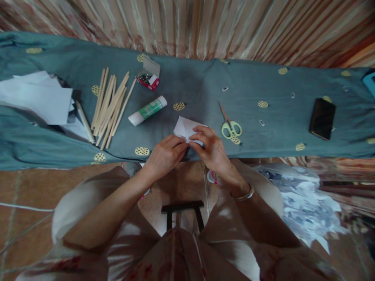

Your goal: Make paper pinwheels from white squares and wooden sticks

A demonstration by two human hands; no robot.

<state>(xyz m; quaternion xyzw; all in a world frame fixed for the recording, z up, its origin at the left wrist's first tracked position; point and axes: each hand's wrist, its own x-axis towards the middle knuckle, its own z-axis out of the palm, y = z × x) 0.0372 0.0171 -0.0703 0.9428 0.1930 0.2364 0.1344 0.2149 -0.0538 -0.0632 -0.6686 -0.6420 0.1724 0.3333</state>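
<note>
Paper point(182, 128), folded, one: near edge pinched by left hand point(164, 154) and right hand point(213, 150), equally close; one corner points away from both.

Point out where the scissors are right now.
In the head view, the scissors lie right of centre on the blue-green cloth, just beyond the right hand and folded paper, with the phone farther right.

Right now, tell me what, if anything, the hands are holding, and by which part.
A folded white paper. The left hand holds its near edge; the right hand has thumb and fingers on its near right part.
</note>
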